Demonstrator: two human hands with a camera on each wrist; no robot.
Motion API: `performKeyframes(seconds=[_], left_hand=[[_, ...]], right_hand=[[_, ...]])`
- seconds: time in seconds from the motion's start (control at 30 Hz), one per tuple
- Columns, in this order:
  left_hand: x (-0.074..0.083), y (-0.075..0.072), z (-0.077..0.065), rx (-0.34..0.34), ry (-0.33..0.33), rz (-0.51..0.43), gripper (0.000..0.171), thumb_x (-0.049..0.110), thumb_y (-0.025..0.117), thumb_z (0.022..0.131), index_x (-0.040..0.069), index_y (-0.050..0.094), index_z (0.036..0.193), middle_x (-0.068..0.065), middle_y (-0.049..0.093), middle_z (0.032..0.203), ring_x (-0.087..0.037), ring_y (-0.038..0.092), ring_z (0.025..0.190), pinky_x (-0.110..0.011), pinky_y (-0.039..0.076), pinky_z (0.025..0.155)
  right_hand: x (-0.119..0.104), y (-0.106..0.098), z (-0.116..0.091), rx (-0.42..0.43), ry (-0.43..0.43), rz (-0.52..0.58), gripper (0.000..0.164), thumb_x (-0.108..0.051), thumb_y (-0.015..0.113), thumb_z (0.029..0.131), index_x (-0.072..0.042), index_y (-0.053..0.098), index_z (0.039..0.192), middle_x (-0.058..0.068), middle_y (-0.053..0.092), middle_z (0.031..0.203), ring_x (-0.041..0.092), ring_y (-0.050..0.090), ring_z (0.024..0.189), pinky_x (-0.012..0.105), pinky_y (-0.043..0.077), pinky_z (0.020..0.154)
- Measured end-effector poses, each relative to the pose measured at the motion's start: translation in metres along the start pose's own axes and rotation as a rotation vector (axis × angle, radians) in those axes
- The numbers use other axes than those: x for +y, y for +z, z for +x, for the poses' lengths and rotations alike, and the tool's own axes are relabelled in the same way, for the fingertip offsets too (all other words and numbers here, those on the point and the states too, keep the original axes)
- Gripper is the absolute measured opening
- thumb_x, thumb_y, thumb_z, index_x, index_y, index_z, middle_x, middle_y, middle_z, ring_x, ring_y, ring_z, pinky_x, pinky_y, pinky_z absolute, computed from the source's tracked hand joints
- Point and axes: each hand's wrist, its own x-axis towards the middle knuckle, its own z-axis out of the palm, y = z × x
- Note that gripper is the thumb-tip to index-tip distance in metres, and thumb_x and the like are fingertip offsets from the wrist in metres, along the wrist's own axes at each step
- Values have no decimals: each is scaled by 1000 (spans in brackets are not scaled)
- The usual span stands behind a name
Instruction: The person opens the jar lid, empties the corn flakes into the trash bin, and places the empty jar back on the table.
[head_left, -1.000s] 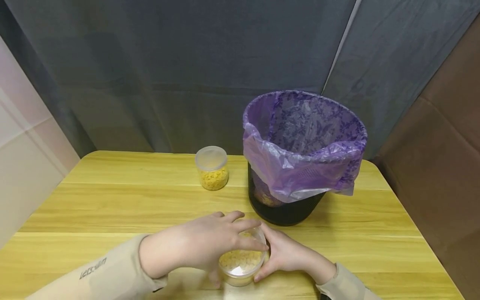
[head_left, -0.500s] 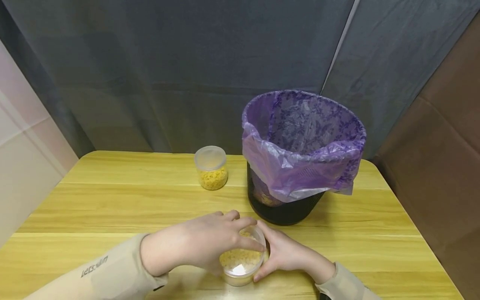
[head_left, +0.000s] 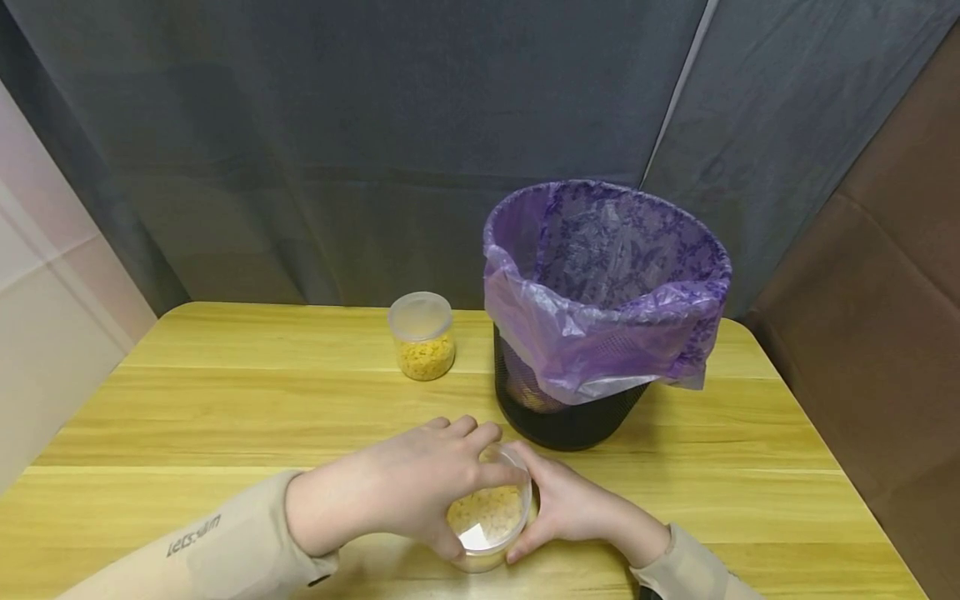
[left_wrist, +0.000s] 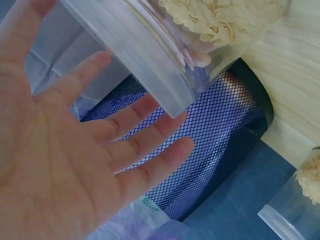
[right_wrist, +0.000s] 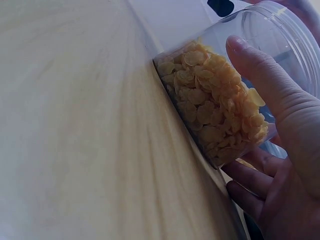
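Observation:
A clear plastic jar (head_left: 486, 521) of yellow corn flakes stands near the front of the table, between both hands. Its translucent lid (left_wrist: 150, 65) is on top. From the left, my left hand (head_left: 416, 487) reaches over the lid, thumb on the near edge and index finger bent across the far side. In the left wrist view its other fingers (left_wrist: 150, 162) are spread beside the lid's rim. My right hand (head_left: 566, 504) grips the jar's side, and in the right wrist view the thumb (right_wrist: 265, 72) presses along the clear wall above the flakes.
Farther back stands a second lidded jar (head_left: 423, 342) with yellow flakes. Right of it is a black mesh bin (head_left: 566, 425) lined with a purple plastic bag (head_left: 615, 342). A dark curtain (head_left: 337, 167) hangs behind the wooden table (head_left: 247, 392).
The left hand's fingers have drawn in on the lid, the thumb now showing at its near edge. The right hand keeps its hold on the jar, almost unmoved.

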Motion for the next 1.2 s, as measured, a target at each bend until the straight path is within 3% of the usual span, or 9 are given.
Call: performKeyframes(seconds=[0.23, 0.57, 0.9, 1.2], left_hand=[[0, 4, 0, 16, -17, -9, 85, 55, 82, 60, 32, 51, 137, 1, 49, 119, -14, 49, 95, -31, 45, 76], [2, 9, 2, 21, -30, -70, 82, 54, 79, 64, 31, 51, 138, 1, 47, 129, -16, 47, 109, -38, 48, 79], [4, 13, 3, 116, -50, -83, 79, 54, 81, 59, 26, 58, 129, 4, 51, 109, -13, 49, 90, -28, 49, 64], [8, 15, 4, 197, -106, -80, 82, 57, 81, 57, 20, 61, 127, 4, 52, 96, -12, 46, 77, -23, 43, 53]], right_hand=[[0, 0, 0, 5, 1, 1, 105, -41, 92, 56, -35, 31, 140, -10, 45, 137, 13, 44, 124, 38, 34, 104], [0, 0, -1, -3, 21, 6, 103, -39, 91, 56, -37, 30, 139, -10, 44, 137, 14, 43, 125, 39, 34, 103], [2, 1, 0, 3, -67, -9, 100, -36, 92, 59, -33, 33, 140, -10, 41, 140, 15, 40, 127, 39, 32, 105], [2, 2, 0, 21, -19, 16, 99, -37, 93, 56, -29, 37, 137, -9, 48, 133, 13, 46, 121, 36, 34, 104]])
